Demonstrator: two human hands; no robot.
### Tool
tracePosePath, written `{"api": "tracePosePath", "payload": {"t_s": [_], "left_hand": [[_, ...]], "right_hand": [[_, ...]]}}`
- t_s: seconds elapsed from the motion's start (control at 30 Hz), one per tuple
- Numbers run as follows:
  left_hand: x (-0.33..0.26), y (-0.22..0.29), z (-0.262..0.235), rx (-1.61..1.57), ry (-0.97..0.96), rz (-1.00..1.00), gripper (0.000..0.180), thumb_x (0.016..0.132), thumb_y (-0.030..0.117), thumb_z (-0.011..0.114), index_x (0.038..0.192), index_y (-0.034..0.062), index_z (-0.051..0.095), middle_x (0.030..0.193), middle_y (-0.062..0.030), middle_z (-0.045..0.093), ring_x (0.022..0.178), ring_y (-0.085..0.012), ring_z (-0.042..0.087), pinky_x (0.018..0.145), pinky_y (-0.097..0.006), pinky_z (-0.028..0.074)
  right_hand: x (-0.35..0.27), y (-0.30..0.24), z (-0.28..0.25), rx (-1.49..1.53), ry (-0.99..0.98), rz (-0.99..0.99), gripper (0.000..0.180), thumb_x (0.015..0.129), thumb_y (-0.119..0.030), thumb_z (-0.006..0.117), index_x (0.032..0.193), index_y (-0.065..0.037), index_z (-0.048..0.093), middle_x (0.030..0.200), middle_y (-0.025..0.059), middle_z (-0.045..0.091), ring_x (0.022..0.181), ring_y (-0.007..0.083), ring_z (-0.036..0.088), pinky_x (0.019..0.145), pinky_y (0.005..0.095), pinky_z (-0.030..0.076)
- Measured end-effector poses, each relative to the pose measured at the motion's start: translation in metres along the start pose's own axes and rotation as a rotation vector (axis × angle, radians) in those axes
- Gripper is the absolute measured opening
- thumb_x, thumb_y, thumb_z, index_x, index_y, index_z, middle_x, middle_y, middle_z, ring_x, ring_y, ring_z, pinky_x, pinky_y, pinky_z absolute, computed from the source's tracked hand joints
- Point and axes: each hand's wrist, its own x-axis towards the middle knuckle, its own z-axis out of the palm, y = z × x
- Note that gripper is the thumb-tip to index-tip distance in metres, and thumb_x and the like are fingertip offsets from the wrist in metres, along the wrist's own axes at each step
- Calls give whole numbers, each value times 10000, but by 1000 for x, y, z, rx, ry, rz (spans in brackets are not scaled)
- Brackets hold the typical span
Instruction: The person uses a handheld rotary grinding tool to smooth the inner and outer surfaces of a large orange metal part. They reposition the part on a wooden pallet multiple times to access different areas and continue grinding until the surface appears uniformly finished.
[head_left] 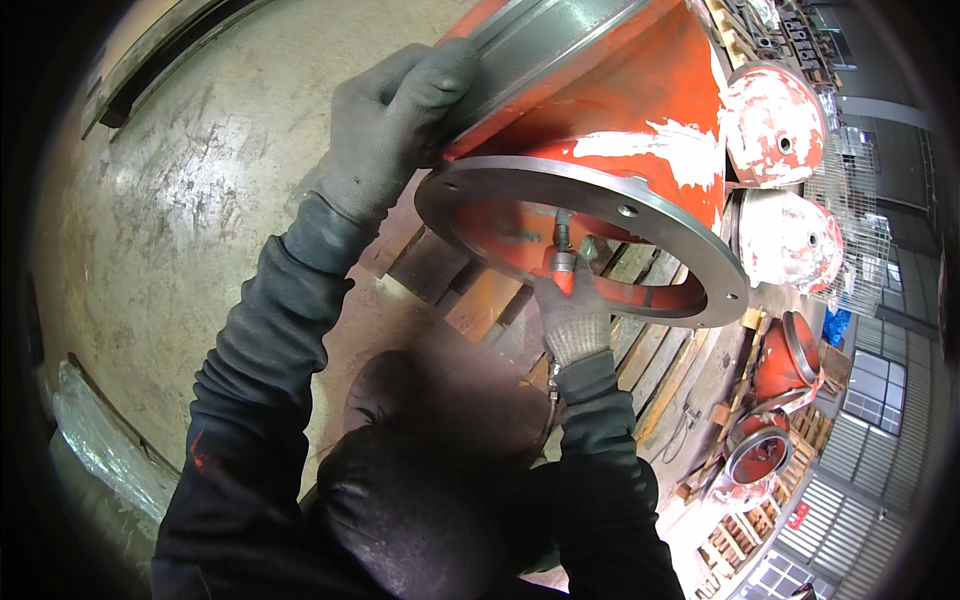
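One large orange metal housing fills the upper middle, with one grey ring flange bolted-pattern style around its open mouth — two small holes show on the near side of that ring. Two gloved hands work on it. The left hand is wrapped over the grey upper rim of the housing, fingers curled shut on the edge. The right hand reaches up into the opening and is closed around a small air tool, whose tip points up inside the mouth of the housing.

To the right stand two rounded covers with orange paint worn to white, one above the other, and lower down two more orange flanged parts on pallets.

The housing sits on a wooden pallet, whose slats run under the flange; the ring overhangs them, leaving open space beneath where the right hand comes in. Left of the housing the concrete floor lies open and scuffed — a dark track edges it at the far upper left. On the right, wire crates stand close beside the covers.
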Motion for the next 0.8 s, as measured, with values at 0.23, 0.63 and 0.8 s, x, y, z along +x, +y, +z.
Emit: {"api": "tracePosePath", "payload": {"t_s": [0.23, 0.63, 0.8], "left_hand": [[-2, 0, 1, -3, 2, -2, 459, 996, 473, 698, 1063, 25, 765, 796, -2, 652, 671, -85, 584, 584, -255, 482], [-1, 3, 0, 7, -8, -12, 433, 1002, 443, 677, 1043, 19, 753, 785, -3, 641, 669, -87, 580, 576, -257, 480], [-1, 1, -2, 31, -3, -19, 434, 1009, 437, 673, 1039, 10, 746, 778, -3, 630, 665, -84, 568, 573, -253, 474]], "right_hand": [[-10, -34, 4, 60, -131, 125, 597, 999, -367, 639, 1493, -80, 469, 1176, 312, 704, 1145, 473, 687, 973, 505, 542], [7, -21, 21, 33, 6, -113, 555, 932, -335, 704, 1393, -58, 565, 1106, 260, 701, 997, 429, 693, 872, 472, 557], [15, -21, -1, -14, -113, 148, 587, 953, -361, 673, 1463, -103, 543, 1207, 292, 705, 1090, 457, 710, 930, 492, 570]]}}
